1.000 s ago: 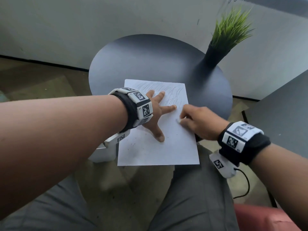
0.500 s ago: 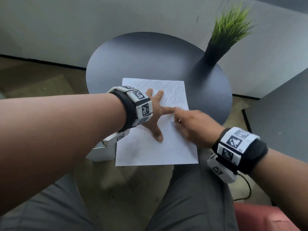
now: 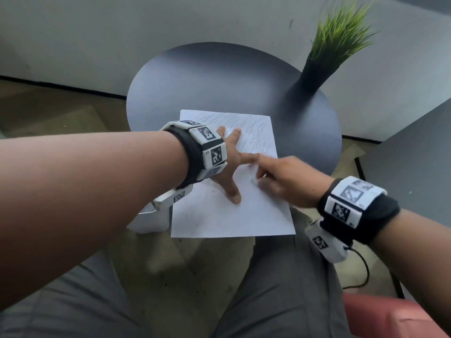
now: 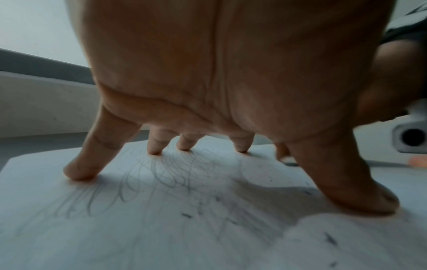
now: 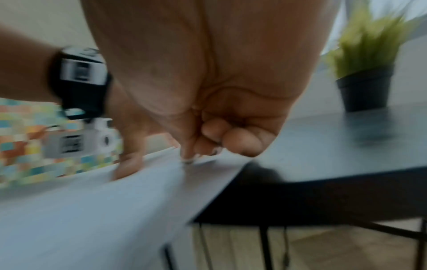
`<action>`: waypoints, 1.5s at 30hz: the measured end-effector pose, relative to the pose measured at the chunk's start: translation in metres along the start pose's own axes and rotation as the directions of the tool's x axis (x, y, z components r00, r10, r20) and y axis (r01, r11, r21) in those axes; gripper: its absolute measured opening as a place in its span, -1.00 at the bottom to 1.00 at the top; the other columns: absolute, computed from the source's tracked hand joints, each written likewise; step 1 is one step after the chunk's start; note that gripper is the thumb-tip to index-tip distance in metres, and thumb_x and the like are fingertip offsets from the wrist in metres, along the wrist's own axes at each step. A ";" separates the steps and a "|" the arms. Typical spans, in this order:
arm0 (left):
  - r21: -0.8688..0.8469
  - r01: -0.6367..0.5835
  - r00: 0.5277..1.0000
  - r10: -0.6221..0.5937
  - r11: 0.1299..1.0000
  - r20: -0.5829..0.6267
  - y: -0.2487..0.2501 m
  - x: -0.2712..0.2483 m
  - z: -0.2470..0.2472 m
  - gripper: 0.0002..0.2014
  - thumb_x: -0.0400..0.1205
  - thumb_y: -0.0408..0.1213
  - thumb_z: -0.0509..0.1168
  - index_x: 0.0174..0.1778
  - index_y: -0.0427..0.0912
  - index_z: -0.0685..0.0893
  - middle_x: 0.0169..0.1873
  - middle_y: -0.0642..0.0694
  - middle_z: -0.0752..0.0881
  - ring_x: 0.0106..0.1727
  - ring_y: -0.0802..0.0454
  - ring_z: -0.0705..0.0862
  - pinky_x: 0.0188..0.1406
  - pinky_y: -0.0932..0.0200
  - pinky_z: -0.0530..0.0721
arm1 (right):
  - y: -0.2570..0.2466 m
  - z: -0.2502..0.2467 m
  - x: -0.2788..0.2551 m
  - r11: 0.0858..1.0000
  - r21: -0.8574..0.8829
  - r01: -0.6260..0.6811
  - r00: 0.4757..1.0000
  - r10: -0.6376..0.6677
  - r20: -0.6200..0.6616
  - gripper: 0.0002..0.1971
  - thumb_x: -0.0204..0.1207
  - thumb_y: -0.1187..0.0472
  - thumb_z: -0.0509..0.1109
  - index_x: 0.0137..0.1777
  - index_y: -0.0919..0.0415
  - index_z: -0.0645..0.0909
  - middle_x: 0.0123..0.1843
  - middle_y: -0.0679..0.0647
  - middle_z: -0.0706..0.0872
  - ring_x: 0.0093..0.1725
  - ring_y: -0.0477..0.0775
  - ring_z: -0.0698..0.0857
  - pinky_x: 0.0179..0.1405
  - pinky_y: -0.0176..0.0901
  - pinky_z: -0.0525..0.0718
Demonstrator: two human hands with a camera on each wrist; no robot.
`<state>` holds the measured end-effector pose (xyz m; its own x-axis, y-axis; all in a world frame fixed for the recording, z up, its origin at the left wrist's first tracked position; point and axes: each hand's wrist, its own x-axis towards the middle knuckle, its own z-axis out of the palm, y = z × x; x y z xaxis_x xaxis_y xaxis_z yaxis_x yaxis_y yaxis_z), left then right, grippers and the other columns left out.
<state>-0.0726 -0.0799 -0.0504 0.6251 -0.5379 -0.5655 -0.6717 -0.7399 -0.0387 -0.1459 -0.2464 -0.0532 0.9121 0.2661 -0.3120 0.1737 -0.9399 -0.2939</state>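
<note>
Paper [image 3: 219, 220] lies lengthwise fwd; left hand [image 3: 229, 167] pins, right hand [image 3: 290, 184] pinches eraser [image 3: 253, 182].

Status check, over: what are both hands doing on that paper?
Left hand spread flat, pressing the paper down. Right hand pinches a small white bit, likely an eraser, against it. Plant stands clear.
</note>
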 end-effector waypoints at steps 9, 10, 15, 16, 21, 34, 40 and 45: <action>0.002 -0.002 1.000 0.002 1.000 0.004 -0.001 0.000 0.001 0.19 0.24 0.52 0.44 0.61 0.57 -0.26 0.72 -0.21 -0.34 0.69 -0.49 -0.26 0.48 -0.62 0.13 | -0.007 0.010 0.000 0.997 0.005 0.071 0.997 -0.070 -0.017 -0.89 0.61 0.03 0.27 0.00 0.04 0.51 -0.13 0.03 0.69 -0.15 0.13 0.62 -0.19 -0.03 0.61; -0.003 0.000 1.000 0.000 1.000 0.004 -0.002 -0.001 0.000 0.18 0.24 0.52 0.45 0.60 0.58 -0.24 0.72 -0.19 -0.33 0.69 -0.47 -0.25 0.49 -0.61 0.13 | 0.004 0.004 0.005 0.999 0.038 -0.007 0.999 0.009 -0.050 -0.89 0.59 0.01 0.30 0.01 0.01 0.53 -0.16 0.00 0.69 -0.15 0.10 0.63 -0.22 -0.09 0.60; 0.051 0.000 1.000 0.001 0.999 -0.017 -0.004 -0.006 -0.006 0.16 0.22 0.52 0.46 0.62 0.59 -0.14 0.73 -0.14 -0.17 0.71 -0.35 -0.13 0.48 -0.50 0.26 | 0.032 0.000 0.016 0.972 0.126 -0.200 0.972 0.213 -0.102 -0.87 0.61 -0.06 0.29 -0.02 -0.04 0.50 -0.09 0.01 0.70 -0.08 0.10 0.63 -0.13 -0.06 0.58; 0.080 -0.009 0.999 0.012 0.997 -0.040 -0.005 -0.007 -0.008 0.12 0.24 0.50 0.47 0.63 0.57 -0.08 0.72 -0.14 -0.09 0.69 -0.31 -0.05 0.46 -0.42 0.32 | 0.032 0.001 0.016 0.968 0.134 -0.211 0.970 0.224 -0.093 -0.87 0.61 -0.06 0.27 -0.03 -0.05 0.48 -0.08 0.02 0.69 -0.08 0.10 0.64 -0.13 -0.06 0.58; 0.003 -0.056 0.993 0.056 0.998 -0.101 -0.001 -0.010 0.000 -0.05 0.40 0.44 0.36 0.67 0.45 0.05 0.70 -0.03 0.06 0.66 -0.17 0.12 0.37 -0.25 0.45 | 0.029 -0.002 0.011 0.972 0.149 -0.182 0.979 0.193 -0.059 -0.84 0.60 -0.12 0.30 0.01 -0.07 0.52 -0.11 -0.07 0.69 -0.09 0.00 0.65 -0.11 -0.10 0.59; -0.040 -0.030 0.997 0.027 0.999 -0.066 0.007 -0.004 0.008 0.21 0.20 0.54 0.44 0.66 0.48 -0.17 0.74 -0.02 -0.22 0.70 -0.38 -0.15 0.45 -0.52 0.31 | 0.007 0.002 -0.006 0.990 0.028 0.139 0.989 -0.140 0.052 -0.90 0.56 0.09 0.37 0.01 0.05 0.62 -0.12 -0.02 0.73 -0.12 0.06 0.66 -0.11 -0.12 0.63; -0.027 -0.026 0.999 0.025 0.999 -0.043 0.010 -0.004 0.005 0.20 0.22 0.53 0.44 0.63 0.54 -0.22 0.74 -0.05 -0.26 0.69 -0.42 -0.17 0.43 -0.55 0.29 | 0.022 0.003 -0.002 1.000 0.006 -0.001 0.988 0.002 -0.156 -0.91 0.57 0.09 0.34 -0.05 0.08 0.54 -0.14 0.03 0.70 -0.12 0.16 0.64 -0.11 0.00 0.64; -0.019 -0.029 0.999 0.028 0.999 -0.039 0.012 -0.005 0.003 0.18 0.25 0.52 0.44 0.64 0.52 -0.21 0.74 -0.07 -0.26 0.69 -0.43 -0.18 0.45 -0.52 0.29 | 0.021 -0.004 -0.006 0.996 0.082 0.040 0.999 -0.040 -0.001 -0.93 0.55 0.10 0.37 0.00 0.02 0.60 -0.13 -0.02 0.74 -0.10 0.05 0.67 -0.07 -0.13 0.63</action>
<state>-0.0850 -0.0848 -0.0504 0.6213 -0.5738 -0.5336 -0.6816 -0.7317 -0.0067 -0.1458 -0.2684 -0.0536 0.9048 0.3036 -0.2986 0.1794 -0.9078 -0.3791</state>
